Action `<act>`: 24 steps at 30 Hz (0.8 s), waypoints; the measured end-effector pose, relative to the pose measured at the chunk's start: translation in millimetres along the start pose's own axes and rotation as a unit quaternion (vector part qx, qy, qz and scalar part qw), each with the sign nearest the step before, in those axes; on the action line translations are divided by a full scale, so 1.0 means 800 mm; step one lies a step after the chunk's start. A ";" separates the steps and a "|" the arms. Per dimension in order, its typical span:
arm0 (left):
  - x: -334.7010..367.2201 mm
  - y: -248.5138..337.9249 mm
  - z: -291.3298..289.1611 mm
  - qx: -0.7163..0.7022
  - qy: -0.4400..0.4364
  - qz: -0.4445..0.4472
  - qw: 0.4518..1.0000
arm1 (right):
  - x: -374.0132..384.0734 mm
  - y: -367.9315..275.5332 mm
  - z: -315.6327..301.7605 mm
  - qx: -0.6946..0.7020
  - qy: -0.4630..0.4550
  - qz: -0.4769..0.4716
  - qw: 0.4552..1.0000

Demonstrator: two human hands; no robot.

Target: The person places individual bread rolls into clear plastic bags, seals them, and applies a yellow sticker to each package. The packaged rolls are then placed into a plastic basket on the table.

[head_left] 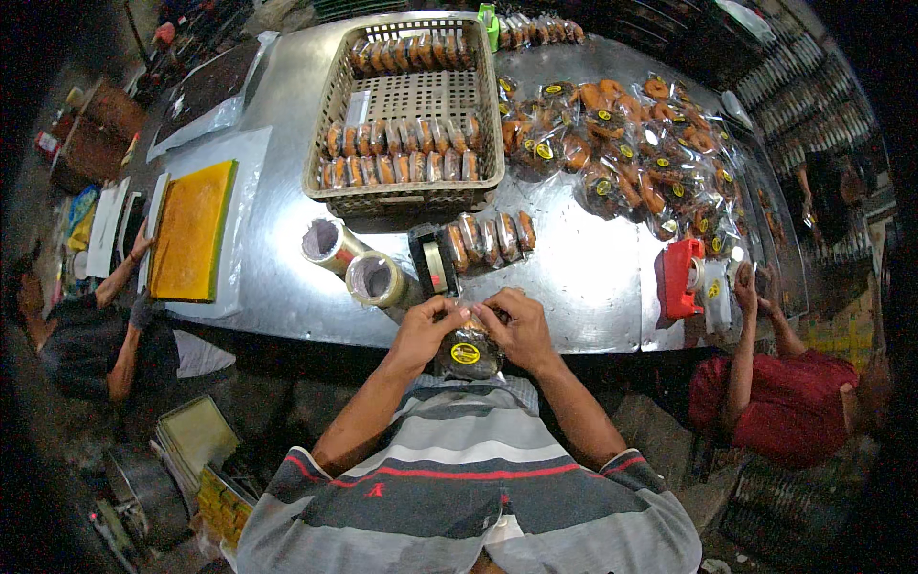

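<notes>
Close in front of me, at the table's near edge, is a clear plastic bag (pixel 469 362) with a round yellow label and a brown ring doughnut partly visible inside. My left hand (pixel 426 330) pinches the top of the bag from one side. From the other side my right hand (pixel 518 330) pinches it too, the fingertips of both hands almost touching. Just beyond them stands a black tape dispenser (pixel 433 263). Beside it is a short row of bagged doughnuts (pixel 491 241) standing on edge. Two wide rolls (pixel 376 279) stand left of the dispenser.
A beige plastic crate (pixel 402 199) with rows of bagged doughnuts stands farther back. Loose bagged doughnuts (pixel 626 143) are heaped at the right, near a red tape dispenser (pixel 681 277) and a co-worker's hands (pixel 751 287). At left, another person touches a yellow slab (pixel 194 232).
</notes>
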State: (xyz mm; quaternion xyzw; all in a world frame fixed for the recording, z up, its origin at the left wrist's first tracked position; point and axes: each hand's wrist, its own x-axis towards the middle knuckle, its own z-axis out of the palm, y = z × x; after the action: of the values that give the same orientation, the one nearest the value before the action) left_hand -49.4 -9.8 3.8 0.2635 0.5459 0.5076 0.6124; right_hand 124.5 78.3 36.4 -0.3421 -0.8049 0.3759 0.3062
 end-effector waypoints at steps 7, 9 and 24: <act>-0.030 0.004 0.022 0.187 0.206 0.254 0.926 | -0.055 -0.001 0.072 0.382 -0.079 0.277 0.878; -0.033 -0.018 0.012 0.093 0.207 0.235 0.945 | -0.061 -0.001 0.083 0.504 -0.139 0.329 0.786; -0.042 0.008 -0.058 -0.178 0.105 0.028 0.978 | -0.007 0.037 0.110 0.154 -0.025 0.140 0.978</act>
State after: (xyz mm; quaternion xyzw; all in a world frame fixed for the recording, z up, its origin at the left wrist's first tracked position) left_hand -90.8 -49.2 10.4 0.1107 0.5001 0.6384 0.5746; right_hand 71.2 53.6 -35.2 -0.3906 -0.6886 0.5432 0.2797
